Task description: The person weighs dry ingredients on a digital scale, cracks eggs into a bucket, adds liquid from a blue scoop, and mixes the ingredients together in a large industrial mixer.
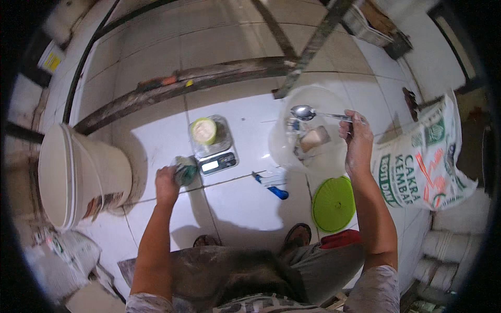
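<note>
My right hand point(359, 143) grips a metal spoon point(305, 112) by its handle, its bowl pointing left above a translucent round tub point(279, 135). Inside the tub lie a pale brown block point(314, 138) and several small packets. My left hand point(167, 183) is closed round the gathered top of a small green and white plastic bag point(186, 171). Just right of that bag sits a digital kitchen scale point(225, 162) with a lit display. A yellow-green cup point(211, 140) filled with pale powder stands on its platform.
A green round lid point(334, 204) and a blue-handled tool point(276, 193) lie on the tiles. To the right leans a large white sack point(422, 156). A tall white bucket point(99, 177) stands left. Wooden beams point(229, 72) cross the far side.
</note>
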Available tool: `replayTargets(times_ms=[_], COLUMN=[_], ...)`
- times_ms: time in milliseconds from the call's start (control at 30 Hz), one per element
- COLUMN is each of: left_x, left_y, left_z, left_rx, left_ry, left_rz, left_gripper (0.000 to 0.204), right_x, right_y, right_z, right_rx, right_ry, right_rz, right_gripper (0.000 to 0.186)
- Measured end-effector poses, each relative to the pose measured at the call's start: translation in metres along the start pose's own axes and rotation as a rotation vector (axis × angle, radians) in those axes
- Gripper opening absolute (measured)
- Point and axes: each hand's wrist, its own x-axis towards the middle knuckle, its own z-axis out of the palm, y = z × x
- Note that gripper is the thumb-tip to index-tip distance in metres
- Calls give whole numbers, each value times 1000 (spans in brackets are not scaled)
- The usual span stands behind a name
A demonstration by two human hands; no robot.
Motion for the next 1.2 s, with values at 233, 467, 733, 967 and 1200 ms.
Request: replayTargets(times_ms=[233,467,733,967,1200], left_x=[30,97,180,195,195], left_y=[100,252,342,349,338], left_z=[-113,-162,-25,58,64], left_rx=[-39,-246,-193,-227,-205], left_ry=[-163,-55,37,-72,-65], left_rz=[148,335,492,351,293], left_gripper=[13,17,16,17,16], right_x=[7,19,36,61,50], right_y=[-20,-19,-3,5,74], right_z=[-59,-78,-96,-91,-40], right_rx=[-58,-180,-230,-713,-1579], right_ry=[123,86,-1,-56,-1072], right_rz=[-95,-211,-309,-557,-369], right_gripper=[32,32,31,22,17])
